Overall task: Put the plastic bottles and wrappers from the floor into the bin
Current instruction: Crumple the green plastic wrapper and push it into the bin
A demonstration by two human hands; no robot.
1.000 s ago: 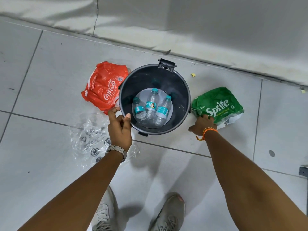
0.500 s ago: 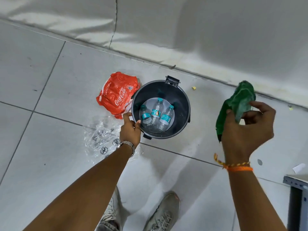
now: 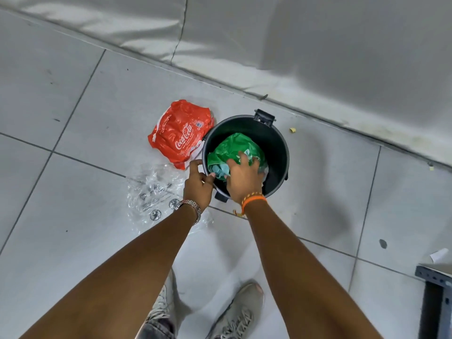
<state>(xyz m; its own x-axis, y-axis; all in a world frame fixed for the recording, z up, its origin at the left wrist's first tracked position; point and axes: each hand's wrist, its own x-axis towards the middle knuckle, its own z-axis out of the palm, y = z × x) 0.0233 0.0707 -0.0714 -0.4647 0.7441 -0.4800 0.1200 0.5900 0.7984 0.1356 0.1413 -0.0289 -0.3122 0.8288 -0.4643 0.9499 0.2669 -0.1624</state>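
Observation:
A round black bin (image 3: 276, 143) stands on the tiled floor. The green Sprite wrapper (image 3: 232, 149) lies crumpled inside it and hides the bottles. My right hand (image 3: 243, 176) reaches into the bin with fingers spread on the green wrapper, pressing it down. My left hand (image 3: 197, 183) grips the bin's near left rim. A red Coca-Cola wrapper (image 3: 179, 134) lies on the floor against the bin's left side. A clear plastic wrapper (image 3: 152, 189) lies flat on the floor left of my left wrist.
A white padded wall (image 3: 318, 57) runs along the floor behind the bin. A dark metal frame corner (image 3: 434, 299) stands at the lower right. My two shoes (image 3: 234, 316) are below. Small paper scraps (image 3: 292, 129) lie near the wall.
My right hand lifted the green wrapper off the floor at the bin's right, swung it over the bin and pushed it inside, covering the bottles. My left hand stayed on the rim.

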